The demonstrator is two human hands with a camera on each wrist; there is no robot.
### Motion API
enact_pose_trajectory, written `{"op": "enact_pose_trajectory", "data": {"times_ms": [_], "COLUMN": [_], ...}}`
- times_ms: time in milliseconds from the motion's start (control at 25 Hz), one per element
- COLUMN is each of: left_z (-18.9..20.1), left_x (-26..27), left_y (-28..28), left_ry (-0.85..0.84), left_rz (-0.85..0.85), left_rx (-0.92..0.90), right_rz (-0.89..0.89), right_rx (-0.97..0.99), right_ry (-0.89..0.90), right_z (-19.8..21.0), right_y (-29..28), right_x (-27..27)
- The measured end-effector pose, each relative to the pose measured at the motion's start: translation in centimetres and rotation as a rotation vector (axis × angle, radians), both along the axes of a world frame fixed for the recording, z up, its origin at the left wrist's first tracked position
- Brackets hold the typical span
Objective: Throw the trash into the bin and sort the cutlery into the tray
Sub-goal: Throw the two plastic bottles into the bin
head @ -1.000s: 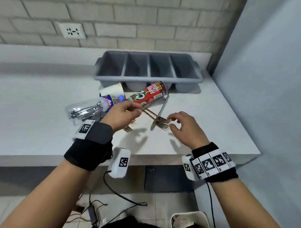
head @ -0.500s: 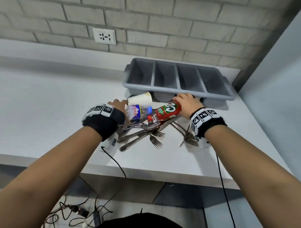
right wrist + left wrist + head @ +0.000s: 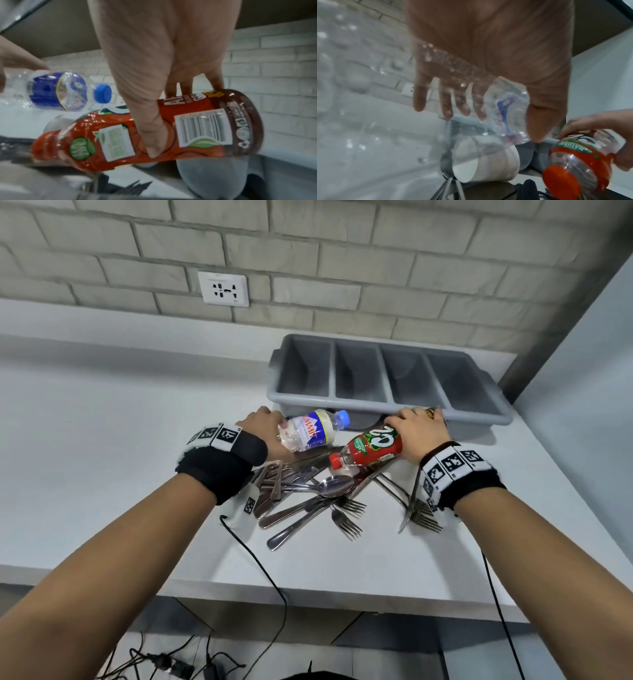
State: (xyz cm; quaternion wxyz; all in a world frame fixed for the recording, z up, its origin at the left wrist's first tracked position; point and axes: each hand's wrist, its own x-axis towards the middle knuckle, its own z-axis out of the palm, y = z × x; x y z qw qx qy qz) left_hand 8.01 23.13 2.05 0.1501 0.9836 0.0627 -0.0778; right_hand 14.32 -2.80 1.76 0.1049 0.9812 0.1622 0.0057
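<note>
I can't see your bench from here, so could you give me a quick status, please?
Left hand holds clear blue-capped water bottle; right hand holds red-labelled juice bottle. Grey four-compartment tray empty. Nothing blocking.

Clear glossy plastic bottles [image 3: 310, 430], shiny metal cutlery [image 3: 308, 501], a matt grey plastic tray [image 3: 383, 405], rough brick wall [image 3: 308, 251].

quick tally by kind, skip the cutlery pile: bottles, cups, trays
bottles: 2, water bottle and juice bottle
cup: 1
tray: 1
total: 4
</note>
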Motion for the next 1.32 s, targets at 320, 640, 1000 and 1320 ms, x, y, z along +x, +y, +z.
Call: {"op": "enact_pose_trajectory", "data": {"times_ms": [320, 640, 1000, 1320], "left_z": [0.0, -1.7, 3.0, -1.2], "left_x": [4.3, 6.1, 1.4, -8.2], "left_y": [-2.7, -3.6, -5.6, -23.4], "left_ry": [0.231, 0.234, 0.016, 0.147], "left_rz": [-0.157, -0.213, -0.331, -0.558], "left_rx": [-0.049, 0.064, -0.213, -0.675], "right_rz": [-0.387, -0.549, -0.634, -0.799], "right_rx": [0.088, 0.229, 0.564, 1.173], "right_ry": [-0.032, 0.016, -0.008, -0.339], "right_z": [1.8, 0.3, -0.7, -6.4], "right_y": [-6.1, -8.6, -11.4, -19.0], "right_x": [-5.5, -7.9, -12.0, -24.9]}}
